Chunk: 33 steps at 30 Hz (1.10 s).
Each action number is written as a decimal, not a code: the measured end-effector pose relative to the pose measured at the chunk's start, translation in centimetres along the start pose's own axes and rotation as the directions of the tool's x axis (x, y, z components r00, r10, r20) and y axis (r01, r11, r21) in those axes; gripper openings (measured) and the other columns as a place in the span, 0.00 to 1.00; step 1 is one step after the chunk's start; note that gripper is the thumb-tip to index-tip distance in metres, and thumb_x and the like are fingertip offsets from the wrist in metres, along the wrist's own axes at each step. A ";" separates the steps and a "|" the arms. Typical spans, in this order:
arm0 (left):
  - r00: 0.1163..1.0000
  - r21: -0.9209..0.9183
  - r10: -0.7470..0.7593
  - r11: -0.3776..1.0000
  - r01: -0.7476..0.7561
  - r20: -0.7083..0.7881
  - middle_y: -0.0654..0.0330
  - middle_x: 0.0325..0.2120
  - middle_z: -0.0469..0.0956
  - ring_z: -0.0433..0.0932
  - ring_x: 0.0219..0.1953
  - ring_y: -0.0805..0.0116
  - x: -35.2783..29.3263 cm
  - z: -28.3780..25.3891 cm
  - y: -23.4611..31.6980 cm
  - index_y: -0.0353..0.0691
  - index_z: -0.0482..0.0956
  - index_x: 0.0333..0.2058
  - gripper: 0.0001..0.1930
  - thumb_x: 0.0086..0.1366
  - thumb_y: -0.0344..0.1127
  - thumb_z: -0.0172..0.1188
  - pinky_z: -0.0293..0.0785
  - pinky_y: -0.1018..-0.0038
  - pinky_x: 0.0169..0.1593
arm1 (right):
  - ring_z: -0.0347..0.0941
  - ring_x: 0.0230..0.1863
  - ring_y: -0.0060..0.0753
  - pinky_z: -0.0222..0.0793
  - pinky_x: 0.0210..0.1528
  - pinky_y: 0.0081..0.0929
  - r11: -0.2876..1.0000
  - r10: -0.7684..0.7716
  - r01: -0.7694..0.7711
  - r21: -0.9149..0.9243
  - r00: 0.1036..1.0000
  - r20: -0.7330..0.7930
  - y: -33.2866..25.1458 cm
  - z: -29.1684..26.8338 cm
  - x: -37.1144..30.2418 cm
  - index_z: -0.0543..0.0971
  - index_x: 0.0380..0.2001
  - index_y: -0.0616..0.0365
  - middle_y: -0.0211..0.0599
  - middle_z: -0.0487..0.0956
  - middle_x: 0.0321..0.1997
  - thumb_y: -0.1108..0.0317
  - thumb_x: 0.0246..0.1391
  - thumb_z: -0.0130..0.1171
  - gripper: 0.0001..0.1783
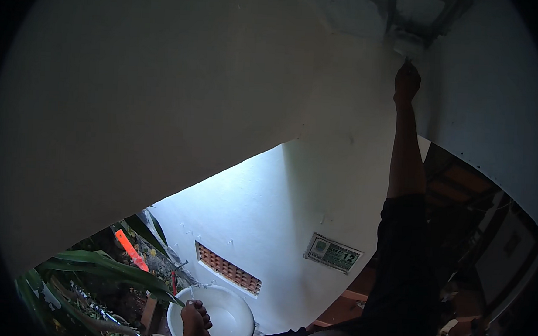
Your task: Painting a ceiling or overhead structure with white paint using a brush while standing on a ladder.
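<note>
High up at the right, my right hand point(407, 83) is closed round the handle of a flat tool that looks like a putty knife point(408, 49). Its pale end meets the wall just below a rough grey patch with white smears point(418, 11). Low in the picture, my left hand point(195, 323) is curled into a fist in front of a white basin point(230, 312). A thin dark edge sticks out below that fist; what it belongs to is too dark to make out.
A pale wall point(335, 190) carries a small plaque point(333, 253) and a brick-coloured vent grille point(229, 268). A wide overhang point(163, 101) fills the upper left. Long green leaves point(111, 268) and an orange strip point(131, 250) lie at lower left.
</note>
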State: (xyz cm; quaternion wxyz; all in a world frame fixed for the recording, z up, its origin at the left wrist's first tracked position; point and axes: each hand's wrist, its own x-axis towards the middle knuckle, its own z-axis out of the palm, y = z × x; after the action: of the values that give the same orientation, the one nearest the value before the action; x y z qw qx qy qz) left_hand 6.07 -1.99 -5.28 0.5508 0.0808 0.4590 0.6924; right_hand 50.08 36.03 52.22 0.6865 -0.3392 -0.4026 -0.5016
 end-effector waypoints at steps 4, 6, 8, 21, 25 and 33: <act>1.000 0.012 -0.008 1.000 0.008 0.020 0.73 0.12 0.57 0.52 0.09 0.80 0.7 0.0 -0.4 0.48 0.70 0.30 0.12 0.68 0.42 0.39 0.44 0.81 0.11 | 0.72 0.19 0.34 0.68 0.23 0.33 0.999 0.041 -0.034 -0.025 0.928 0.371 2.2 0.8 1.6 0.75 0.21 0.58 0.38 0.75 0.19 0.64 0.58 0.51 0.14; 0.999 0.004 0.030 1.000 -0.030 -0.017 0.73 0.12 0.58 0.52 0.09 0.80 -0.2 -0.4 0.0 0.47 0.70 0.30 0.13 0.68 0.42 0.38 0.45 0.81 0.11 | 0.61 0.13 0.25 0.57 0.14 0.26 0.372 0.500 -0.870 0.325 0.482 0.719 -5.2 -2.6 0.5 0.69 0.17 0.52 0.30 0.65 0.14 0.68 0.56 0.47 0.13; 1.000 0.017 0.024 1.000 -0.024 -0.008 0.73 0.12 0.58 0.53 0.09 0.80 0.1 -0.3 -0.2 0.47 0.70 0.30 0.13 0.68 0.43 0.38 0.45 0.81 0.11 | 0.58 0.12 0.24 0.55 0.13 0.24 0.418 0.379 -0.838 0.350 0.511 0.772 -3.6 -3.1 1.2 0.68 0.18 0.51 0.27 0.63 0.14 0.68 0.55 0.44 0.11; 0.993 0.004 -0.118 0.993 0.118 0.019 0.74 0.11 0.50 0.45 0.09 0.81 0.6 -0.6 0.5 0.47 0.63 0.26 0.10 0.65 0.41 0.40 0.39 0.79 0.12 | 0.68 0.17 0.26 0.64 0.19 0.24 0.693 0.005 -0.650 0.311 0.436 0.900 4.7 7.0 3.3 0.72 0.25 0.51 0.29 0.71 0.19 0.68 0.57 0.46 0.08; 0.995 0.001 -0.093 0.996 0.093 -0.016 0.74 0.11 0.50 0.45 0.09 0.81 0.1 -0.6 0.5 0.47 0.63 0.26 0.10 0.65 0.41 0.40 0.40 0.79 0.12 | 0.70 0.23 0.25 0.65 0.22 0.24 0.991 -0.129 0.050 0.124 0.601 0.789 2.5 7.5 4.5 0.72 0.24 0.51 0.27 0.71 0.21 0.69 0.56 0.47 0.07; 0.991 0.035 -0.135 0.990 0.134 0.014 0.74 0.11 0.50 0.45 0.09 0.81 0.3 -0.1 1.0 0.48 0.64 0.26 0.10 0.65 0.42 0.40 0.40 0.79 0.13 | 0.68 0.22 0.22 0.63 0.22 0.19 0.955 -0.088 -0.116 0.272 0.766 0.636 -1.2 3.1 8.1 0.72 0.24 0.51 0.24 0.70 0.21 0.72 0.54 0.47 0.07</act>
State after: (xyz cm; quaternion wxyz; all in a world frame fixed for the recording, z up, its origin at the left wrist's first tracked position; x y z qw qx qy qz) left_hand 5.22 -1.76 -4.71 0.5983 0.0647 0.4707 0.6452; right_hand 49.70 35.04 60.95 0.5539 -0.3866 -0.6805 -0.2842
